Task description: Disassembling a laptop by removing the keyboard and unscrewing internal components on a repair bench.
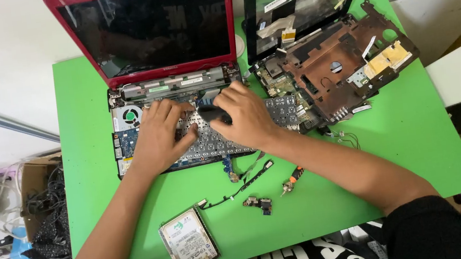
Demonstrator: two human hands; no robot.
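Note:
A red laptop (147, 33) stands open on the green table (410, 141), its base stripped so the fan (129, 115) and board show. A loose grey keyboard (214, 142) lies across that base. My left hand (157, 136) presses flat on the keyboard's left half, fingers spread. My right hand (247, 115) rests on its middle, closed around a small black object (212, 113) whose kind I cannot tell.
A second, dismantled black laptop (329, 45) sits at the right, its brown frame exposed. A hard drive (189, 249), a thin cable strip (238, 189), small boards and an orange-handled tool (292, 179) lie near the front edge. A box of cables (45, 207) stands left of the table.

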